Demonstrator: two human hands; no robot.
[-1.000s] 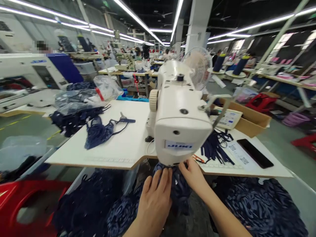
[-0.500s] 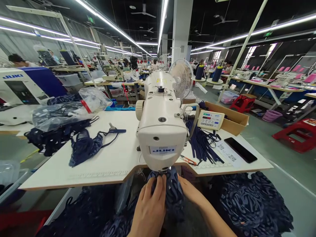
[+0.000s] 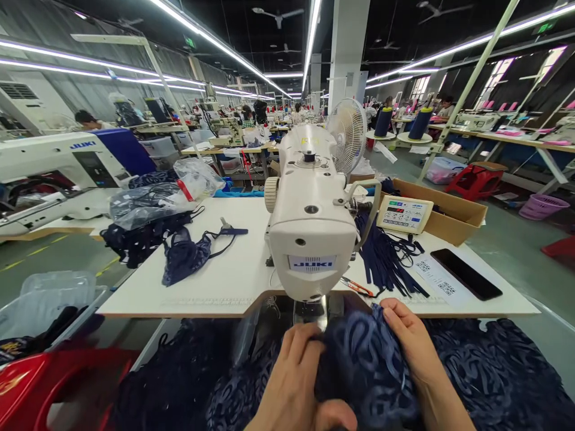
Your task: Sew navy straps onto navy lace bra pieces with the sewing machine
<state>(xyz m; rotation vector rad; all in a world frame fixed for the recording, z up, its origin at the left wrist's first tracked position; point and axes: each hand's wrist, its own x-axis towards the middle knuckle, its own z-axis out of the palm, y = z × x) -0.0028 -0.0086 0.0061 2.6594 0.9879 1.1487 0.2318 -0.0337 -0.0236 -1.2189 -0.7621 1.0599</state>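
Observation:
A dark navy garment piece with a swirling pattern point(image 3: 371, 365) hangs between my two hands, its lower part blurred. My right hand point(image 3: 411, 338) pinches its upper right edge between thumb and fingers. With fingers curled, my left hand point(image 3: 294, 374) grips the left side of the cloth. Both hands are in front of and below the head of a white sewing machine point(image 3: 309, 239), with the garment apart from the needle area. On the table to the left lies a navy bra point(image 3: 185, 254) with thin straps.
Navy strips point(image 3: 386, 257), a control panel point(image 3: 403, 214), a cardboard box point(image 3: 462, 215) and a black phone point(image 3: 466, 273) are right of the machine. Orange-handled snips point(image 3: 359, 287) lie near the table edge. Piles of navy pieces point(image 3: 503, 371) fill the space below. A red stool point(image 3: 27, 383) stands lower left.
The garment has come out from under the machine head toward me and to the right. My right hand has risen and now pinches its top edge. The view has turned left.

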